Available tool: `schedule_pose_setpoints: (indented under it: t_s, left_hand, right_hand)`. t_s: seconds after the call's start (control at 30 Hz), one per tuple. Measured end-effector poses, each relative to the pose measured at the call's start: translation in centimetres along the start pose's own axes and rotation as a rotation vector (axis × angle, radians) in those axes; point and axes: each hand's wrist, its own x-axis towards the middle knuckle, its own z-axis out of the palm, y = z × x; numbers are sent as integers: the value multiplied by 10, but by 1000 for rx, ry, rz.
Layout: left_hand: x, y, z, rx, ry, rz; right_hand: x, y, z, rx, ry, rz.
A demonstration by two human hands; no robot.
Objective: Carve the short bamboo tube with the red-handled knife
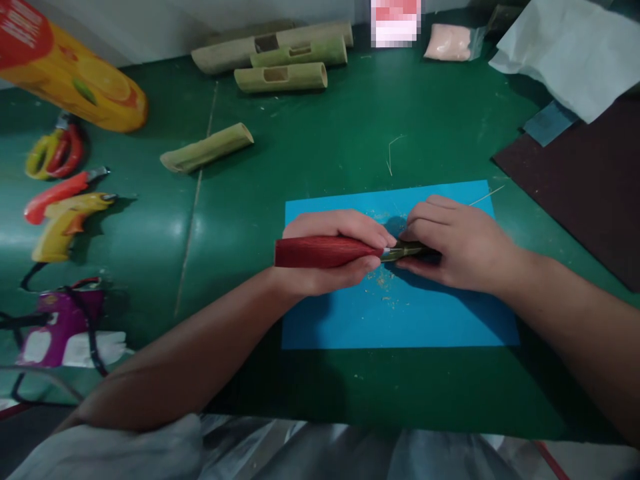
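My left hand is wrapped round the red wooden handle of a carving tool, whose tip points right. My right hand is closed over a small greenish bamboo piece and presses it down where the tool's tip meets it. Both hands rest over a blue sheet on the green table. Pale shavings lie scattered on the sheet just under the hands. Most of the bamboo piece is hidden under my right fingers.
Three cut bamboo tubes lie at the back, another bamboo tube nearer left. Scissors, red pliers, a yellow glue gun and a purple tool line the left edge. A dark mat sits right.
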Motion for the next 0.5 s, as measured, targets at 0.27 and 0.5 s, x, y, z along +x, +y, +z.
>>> schedule_pose_setpoints:
  t_s: [0.27,0.5]
  left_hand:
    - [3,12,2,70,-43,-31]
    - [1,4,7,67,30,8]
  right_hand:
    - [0,2,2,5,50,-34]
    - [0,2,3,-6,36,-24]
